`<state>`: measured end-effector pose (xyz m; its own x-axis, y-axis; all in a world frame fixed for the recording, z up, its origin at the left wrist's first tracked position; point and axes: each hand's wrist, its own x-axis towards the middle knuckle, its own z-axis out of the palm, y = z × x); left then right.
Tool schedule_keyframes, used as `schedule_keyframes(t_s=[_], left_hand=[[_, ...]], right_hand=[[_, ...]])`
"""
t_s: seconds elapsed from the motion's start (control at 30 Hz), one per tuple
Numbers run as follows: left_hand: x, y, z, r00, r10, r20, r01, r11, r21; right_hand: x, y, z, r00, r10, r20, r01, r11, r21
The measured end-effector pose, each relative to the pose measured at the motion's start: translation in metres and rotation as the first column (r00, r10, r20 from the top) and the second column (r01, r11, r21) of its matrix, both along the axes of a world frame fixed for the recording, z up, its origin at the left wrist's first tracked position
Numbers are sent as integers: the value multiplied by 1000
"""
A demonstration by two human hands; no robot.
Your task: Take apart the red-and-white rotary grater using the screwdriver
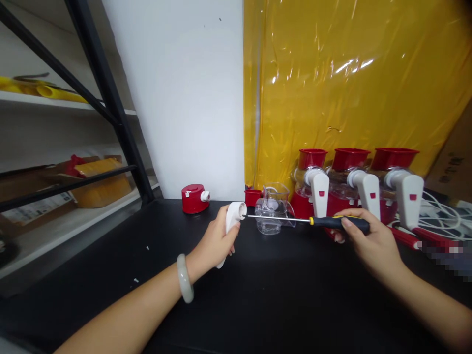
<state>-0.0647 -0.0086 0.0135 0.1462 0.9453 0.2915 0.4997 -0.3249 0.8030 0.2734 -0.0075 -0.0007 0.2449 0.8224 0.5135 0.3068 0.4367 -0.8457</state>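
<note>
My left hand [216,238] is wrapped round a white plastic crank-like part [233,215], its round socket end turned to the right. In my right hand [372,241] is a screwdriver [339,223] with a black and yellow handle, held level and pointing left. The tip of its long shaft is at the socket of the white part; whether it touches a screw inside is hidden. Just behind the shaft stands a clear plastic housing [271,221] on the black table [280,295].
A red round base [194,199] sits at the back left, and a small red hopper [252,197] behind the clear housing. Several red and white crank devices [363,189] line the back right, with white cables [442,211] beside them. Shelves [66,216] stand left.
</note>
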Motion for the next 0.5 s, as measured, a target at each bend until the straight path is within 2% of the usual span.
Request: schedule_keyframes(t_s=[0.17, 0.3, 0.5], left_hand=[[0, 0, -1, 1000, 4, 11, -4, 1000, 13], [1, -4, 3, 998, 15, -54, -14, 1000, 22], [3, -10, 7, 990, 25, -141, -13, 997, 82]], right_hand=[[0, -2, 2, 1000, -21, 23, 21, 1000, 7], [0, -4, 4, 1000, -22, 12, 22, 999, -31], [5, 1, -3, 988, 61, -143, -69, 996, -53]])
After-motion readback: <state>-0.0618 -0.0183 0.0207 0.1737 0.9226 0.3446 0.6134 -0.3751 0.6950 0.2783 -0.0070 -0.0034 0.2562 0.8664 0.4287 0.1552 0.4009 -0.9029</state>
